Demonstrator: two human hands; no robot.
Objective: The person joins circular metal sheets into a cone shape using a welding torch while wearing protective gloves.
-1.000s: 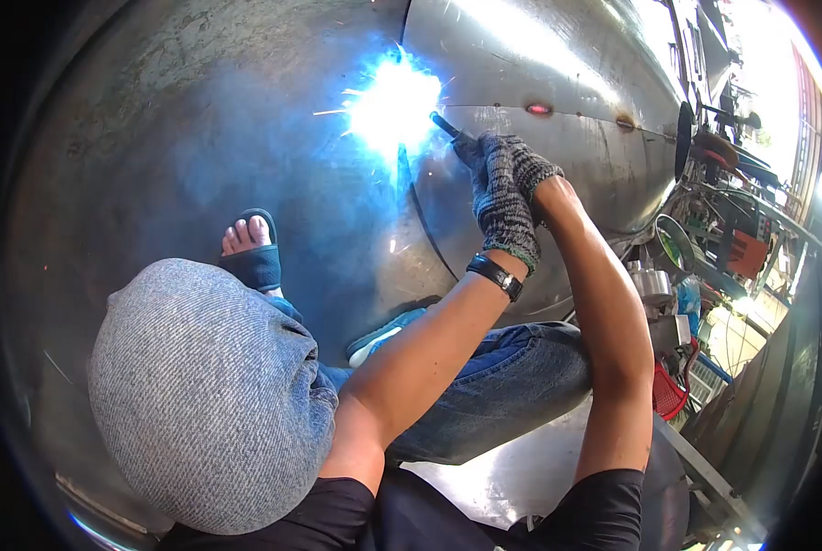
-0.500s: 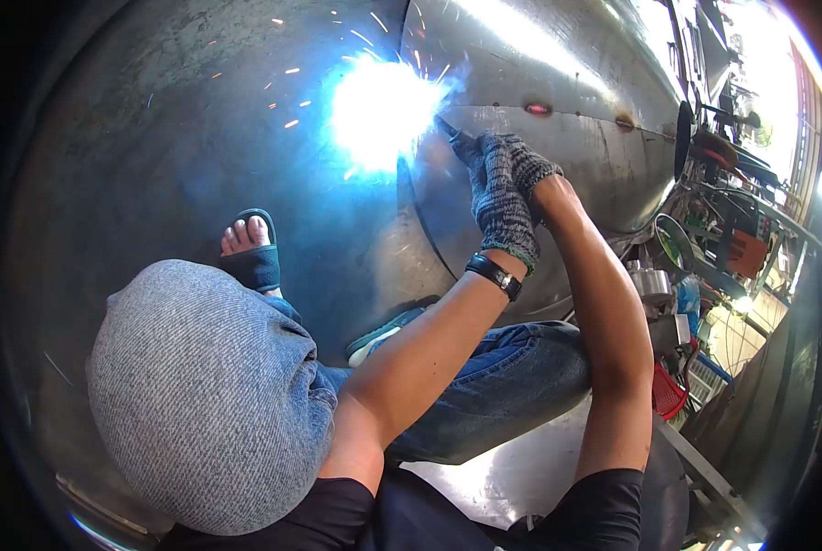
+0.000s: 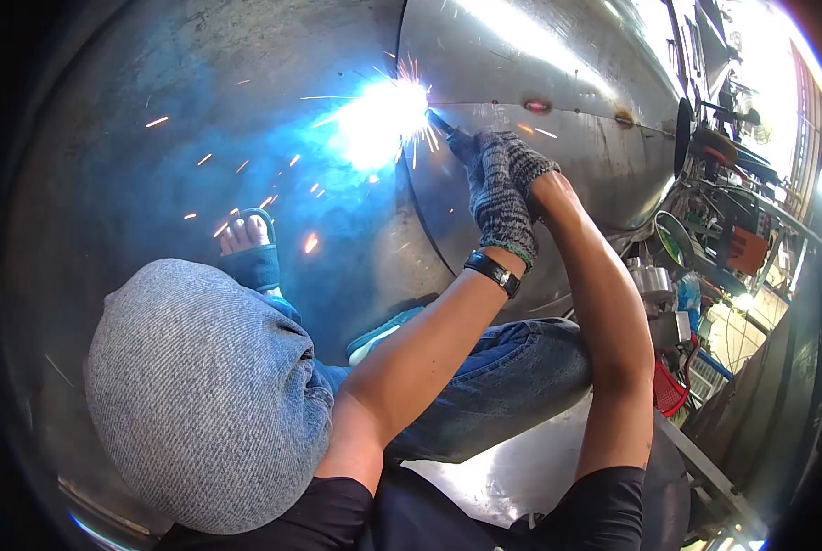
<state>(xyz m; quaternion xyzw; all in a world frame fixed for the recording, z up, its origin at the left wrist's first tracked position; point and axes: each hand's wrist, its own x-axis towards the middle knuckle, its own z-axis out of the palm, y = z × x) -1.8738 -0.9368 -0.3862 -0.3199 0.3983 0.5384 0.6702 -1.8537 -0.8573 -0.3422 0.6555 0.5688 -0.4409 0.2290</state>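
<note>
Both gloved hands are together at the upper middle, with closed fingers around a welding torch (image 3: 452, 133). My left hand (image 3: 498, 197), in a grey knitted glove with a wristwatch below it, is the nearer one. Pressed beside it, my right hand (image 3: 529, 163) is partly hidden behind the left. The torch's dark tip points left into a glaring blue-white arc (image 3: 379, 124) that hides the exact weld spot. Sparks and bluish smoke spread from it over the large grey metal sheet (image 3: 135, 119). Right of the arc is a curved, shiny metal piece (image 3: 521, 64) with a seam bearing burn marks.
A rounded denim-covered shape (image 3: 209, 395) fills the lower left. A sandalled foot (image 3: 250, 248) stands on the metal near the sparks, and another shoe (image 3: 383, 335) lies below the left forearm. At right are cluttered tools, a red basket (image 3: 670, 390) and metal bars (image 3: 714, 473).
The arc's glare has shrunk slightly, and its sparks now fly more to the lower left. Bluish smoke has spread over the sheet. Both hands are almost in the same place.
</note>
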